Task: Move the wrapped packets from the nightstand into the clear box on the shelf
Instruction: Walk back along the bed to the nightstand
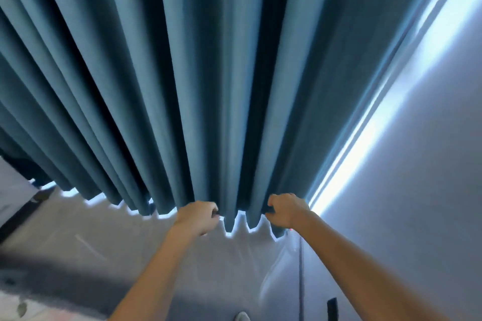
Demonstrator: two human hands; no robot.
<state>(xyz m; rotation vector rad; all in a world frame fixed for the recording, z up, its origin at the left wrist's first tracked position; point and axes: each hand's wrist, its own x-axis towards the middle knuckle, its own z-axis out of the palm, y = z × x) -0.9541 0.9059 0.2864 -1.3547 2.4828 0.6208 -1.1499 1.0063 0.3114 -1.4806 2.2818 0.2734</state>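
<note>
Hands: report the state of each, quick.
Left hand: pinches the lower hem of the pleated blue fabric curtain.
Right hand: grips the same hem.

A pleated teal curtain hangs beside a pale wall.

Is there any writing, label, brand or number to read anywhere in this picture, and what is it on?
None. No text shows on the blue curtain, whose bottom hem the left hand and right hand grip, nor on the grey wall or the floor.
</note>
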